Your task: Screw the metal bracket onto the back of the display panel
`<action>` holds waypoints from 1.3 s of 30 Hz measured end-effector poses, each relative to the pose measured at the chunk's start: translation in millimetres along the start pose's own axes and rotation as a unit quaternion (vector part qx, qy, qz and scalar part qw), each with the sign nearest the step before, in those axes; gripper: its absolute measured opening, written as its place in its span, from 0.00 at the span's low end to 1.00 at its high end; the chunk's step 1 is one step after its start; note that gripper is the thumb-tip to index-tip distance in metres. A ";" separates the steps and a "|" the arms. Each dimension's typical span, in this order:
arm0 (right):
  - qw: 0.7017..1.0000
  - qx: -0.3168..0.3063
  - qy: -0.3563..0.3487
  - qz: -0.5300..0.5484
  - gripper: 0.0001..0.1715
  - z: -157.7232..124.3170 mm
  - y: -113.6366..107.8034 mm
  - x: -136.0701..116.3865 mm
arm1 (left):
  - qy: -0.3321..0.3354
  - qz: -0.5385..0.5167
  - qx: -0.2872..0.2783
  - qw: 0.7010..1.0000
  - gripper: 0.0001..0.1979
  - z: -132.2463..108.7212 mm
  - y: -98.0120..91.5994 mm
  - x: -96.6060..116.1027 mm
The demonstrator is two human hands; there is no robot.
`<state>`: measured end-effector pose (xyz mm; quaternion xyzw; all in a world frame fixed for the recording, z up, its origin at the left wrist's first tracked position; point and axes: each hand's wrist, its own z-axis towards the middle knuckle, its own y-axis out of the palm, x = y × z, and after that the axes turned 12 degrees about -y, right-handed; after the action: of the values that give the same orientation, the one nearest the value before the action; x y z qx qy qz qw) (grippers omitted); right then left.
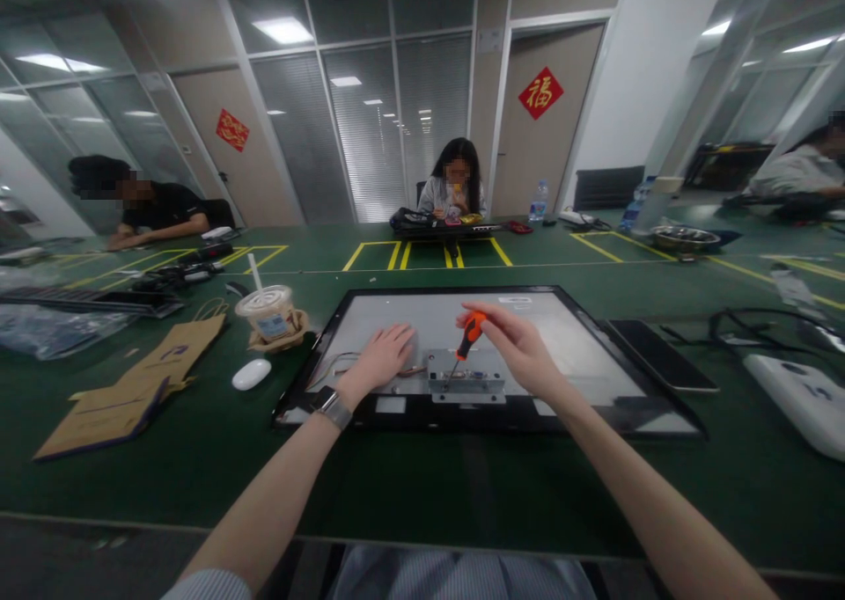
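Observation:
My right hand (518,345) grips the orange and black handle of a screwdriver (471,329). The shaft slants down and left, its tip at a grey metal bracket (466,373) with connectors along it. That bracket sits near the front edge of a flat display panel (561,318), which lies back side up in a black frame. Just left of the bracket, my left hand (383,354) lies flat on the panel, fingers stretched out. Thin wires (336,362) run beside it. Whether the tip sits in a screw is too small to tell.
Left of the panel are a white mouse (252,374), a drink cup with straw (265,311) and a paper bag (138,380). To the right lie a dark phone-like slab (660,354), cables (745,323) and a white device (798,398). People sit across the green table (396,486).

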<state>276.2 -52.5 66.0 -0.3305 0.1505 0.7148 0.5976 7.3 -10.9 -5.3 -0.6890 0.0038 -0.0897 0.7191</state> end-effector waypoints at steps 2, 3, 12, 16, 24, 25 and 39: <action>0.999 0.013 -0.020 -0.027 0.18 -1.2 1.9 0.6 | 0.000 0.000 0.000 1.000 0.25 0.1 0.2 -0.1; 0.998 0.021 -0.030 -0.048 0.17 -1.7 2.9 0.8 | 0.001 0.000 0.000 1.000 0.25 0.2 0.4 -0.3; 0.994 0.023 -0.061 -0.087 0.18 -4.0 5.4 -0.5 | 0.002 0.000 0.005 1.000 0.25 0.1 1.3 0.8; 0.994 0.026 -0.046 -0.098 0.18 -3.7 3.9 1.3 | 0.004 -0.001 0.005 1.000 0.25 0.1 2.3 0.9; 0.997 0.016 -0.037 -0.061 0.18 -5.1 4.1 -2.6 | 0.009 0.004 0.008 1.000 0.24 -1.5 1.2 1.6; 0.998 0.019 -0.029 -0.054 0.18 -5.4 4.7 -1.6 | 0.009 0.005 0.008 1.000 0.24 -1.6 0.7 2.0; 0.996 0.052 -0.017 -0.075 0.16 -4.4 0.6 4.5 | 0.012 0.015 0.015 1.000 0.24 0.6 4.9 -0.4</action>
<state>276.6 -52.0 59.7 -0.2971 0.1523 0.6648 0.6683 7.6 -10.1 -10.2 -0.6770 0.0210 -0.0872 0.7305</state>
